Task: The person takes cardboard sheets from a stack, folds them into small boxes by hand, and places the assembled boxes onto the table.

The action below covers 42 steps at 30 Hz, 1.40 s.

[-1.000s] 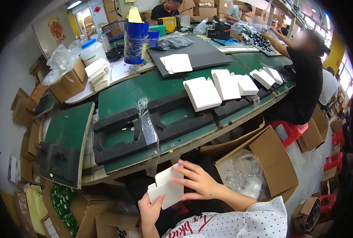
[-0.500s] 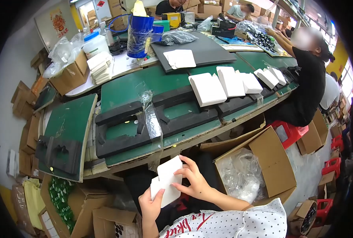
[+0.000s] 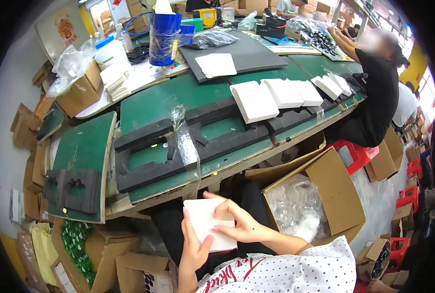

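Low over my lap, both hands hold a small white cardboard box point(image 3: 205, 217), its broad face turned up. My left hand point(image 3: 194, 246) grips the box's left side and lower edge, with the thumb lying on the face. My right hand point(image 3: 244, 225) wraps the right side, its fingers bent over the upper right part and the thumb pressed on the face. Just beyond, on the green bench point(image 3: 154, 100), several similar white boxes point(image 3: 253, 101) lean in a row on black foam strips point(image 3: 154, 171).
An open carton of clear plastic bags point(image 3: 295, 207) stands to my right, and a carton with green pieces point(image 3: 76, 246) to my left. White card pieces point(image 3: 216, 65) lie on a dark board. A person in black point(image 3: 381, 97) works at the bench's far right.
The white piece in my hands has turned from a tilted shape with a notched flap edge to a squarer, blockier face. My left fingers have moved up along its left side.
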Each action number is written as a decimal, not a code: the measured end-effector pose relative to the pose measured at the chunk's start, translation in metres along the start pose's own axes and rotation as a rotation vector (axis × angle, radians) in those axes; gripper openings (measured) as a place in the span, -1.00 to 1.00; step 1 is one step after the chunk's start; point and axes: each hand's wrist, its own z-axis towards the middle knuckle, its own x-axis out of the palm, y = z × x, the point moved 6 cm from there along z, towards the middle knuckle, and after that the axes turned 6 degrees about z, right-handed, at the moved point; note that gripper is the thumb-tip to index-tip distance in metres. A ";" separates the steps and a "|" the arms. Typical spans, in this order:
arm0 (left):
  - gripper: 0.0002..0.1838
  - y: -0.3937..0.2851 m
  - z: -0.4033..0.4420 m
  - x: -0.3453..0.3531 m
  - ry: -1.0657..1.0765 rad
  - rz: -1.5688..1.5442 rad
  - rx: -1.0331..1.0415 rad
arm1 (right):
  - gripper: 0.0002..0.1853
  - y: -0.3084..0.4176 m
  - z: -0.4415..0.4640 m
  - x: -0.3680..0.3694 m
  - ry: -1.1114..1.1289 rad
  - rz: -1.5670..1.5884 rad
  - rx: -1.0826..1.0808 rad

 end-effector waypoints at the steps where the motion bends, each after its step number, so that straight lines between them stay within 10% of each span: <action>1: -0.23 0.005 -0.004 0.002 0.006 -0.107 0.016 | -0.64 0.001 0.000 0.000 -0.057 0.031 -0.003; 3: -0.41 0.014 -0.009 0.000 -0.203 -0.626 -0.137 | -0.47 -0.004 0.002 -0.006 -0.123 0.190 -0.040; 12: -0.75 0.012 -0.017 -0.014 -0.600 -0.472 -0.130 | -0.88 -0.014 -0.010 0.008 -0.319 0.256 0.006; 25: -0.69 -0.005 -0.008 -0.016 -0.497 -0.308 -0.019 | -0.93 -0.021 -0.018 0.003 -0.488 0.241 0.052; 32: -0.80 -0.003 -0.010 -0.015 -0.603 -0.358 0.004 | -0.50 -0.022 -0.016 0.008 -0.469 0.382 -0.139; 36: -0.75 -0.009 -0.007 -0.014 -0.589 -0.422 0.103 | -0.66 -0.027 -0.013 0.011 -0.319 0.364 0.060; 42: -0.65 -0.010 -0.003 -0.013 -0.497 -0.383 0.299 | -0.72 -0.011 -0.011 0.010 -0.183 0.234 -0.255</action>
